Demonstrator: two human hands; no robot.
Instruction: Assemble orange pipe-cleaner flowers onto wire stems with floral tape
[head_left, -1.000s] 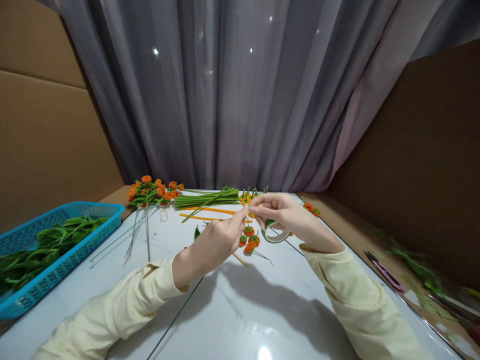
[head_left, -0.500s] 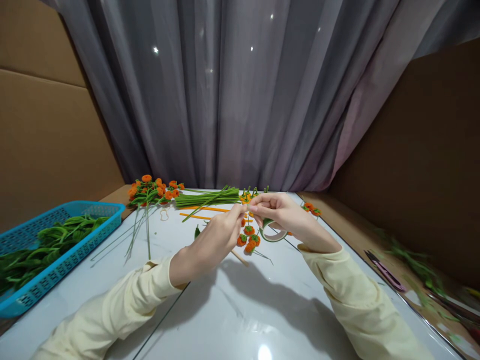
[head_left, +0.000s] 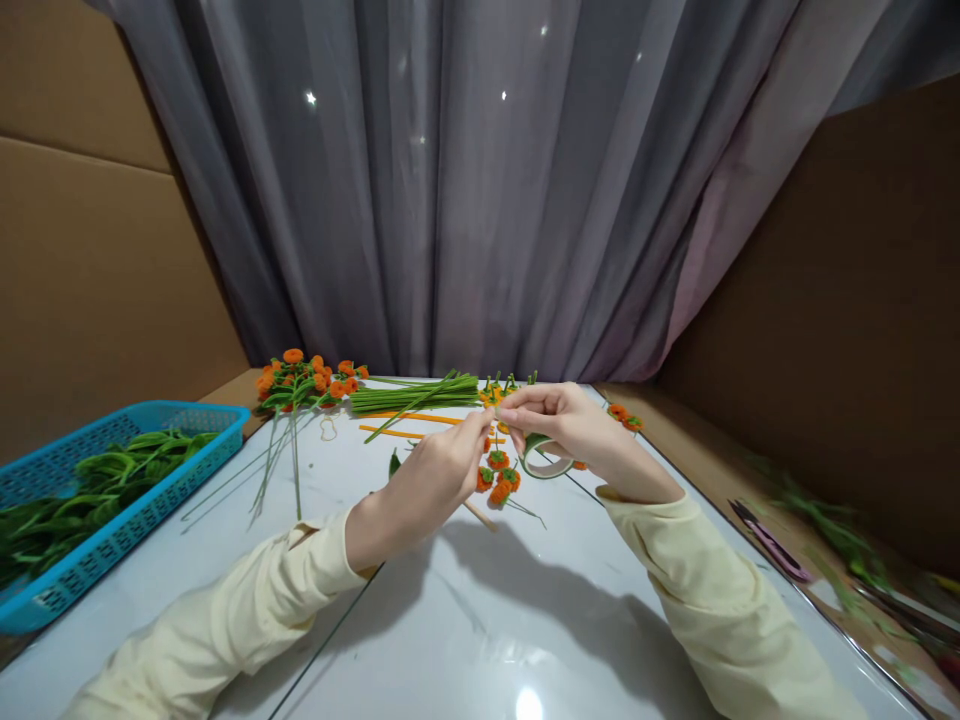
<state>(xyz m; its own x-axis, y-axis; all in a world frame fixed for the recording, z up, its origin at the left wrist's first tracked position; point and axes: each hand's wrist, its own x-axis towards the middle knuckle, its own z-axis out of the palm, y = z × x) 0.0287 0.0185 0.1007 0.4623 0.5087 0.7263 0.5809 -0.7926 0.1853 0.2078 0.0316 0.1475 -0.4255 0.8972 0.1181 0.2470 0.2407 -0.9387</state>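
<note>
My right hand [head_left: 562,425] is closed in a pinch, with a roll of green floral tape [head_left: 547,466] hanging from its fingers. My left hand [head_left: 435,470] is closed too, its fingertips meeting those of the right; what they pinch is hidden. A green leaf tip [head_left: 394,462] shows just beyond the left hand, and a thin beige stick [head_left: 480,516] pokes out below it. Under the hands, several orange pompom-like flowers [head_left: 501,490] with green tops lie on the white table [head_left: 480,650].
Green stems [head_left: 412,398] lie bundled at the back, near orange strips [head_left: 390,432] and yellow flowers [head_left: 491,393]. Leafy orange flower sprays [head_left: 300,380] lie back left. A blue basket [head_left: 135,530] of green leaves stands left. Pink-handled scissors [head_left: 780,555] lie right, beside green scraps [head_left: 832,530].
My left hand has shifted very slightly to the right, and the tape roll has tilted a little. Both hands stay pinched together at the same spot.
</note>
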